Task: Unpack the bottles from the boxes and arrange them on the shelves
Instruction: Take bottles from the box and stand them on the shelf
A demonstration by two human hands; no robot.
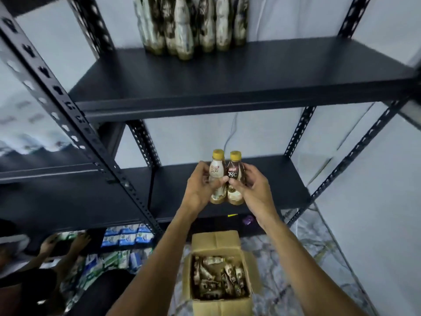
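My left hand (200, 188) grips a pale bottle with a yellow cap (216, 169). My right hand (252, 185) grips a dark brown bottle with a yellow cap (235, 172). Both bottles are upright and side by side, touching, in front of the lower black shelf (273, 176). On the upper shelf (227, 74) stands a group of several bottles (191, 26) at the back. Below my arms an open cardboard box (218, 242) on the floor holds several more bottles (218, 277) lying loose.
Black slotted uprights (57, 87) frame the shelving unit. At the lower left another person's hands (66, 242) reach among blue and white packs (127, 236) under the neighbouring shelf. A small purple object (247, 220) lies on the marbled floor.
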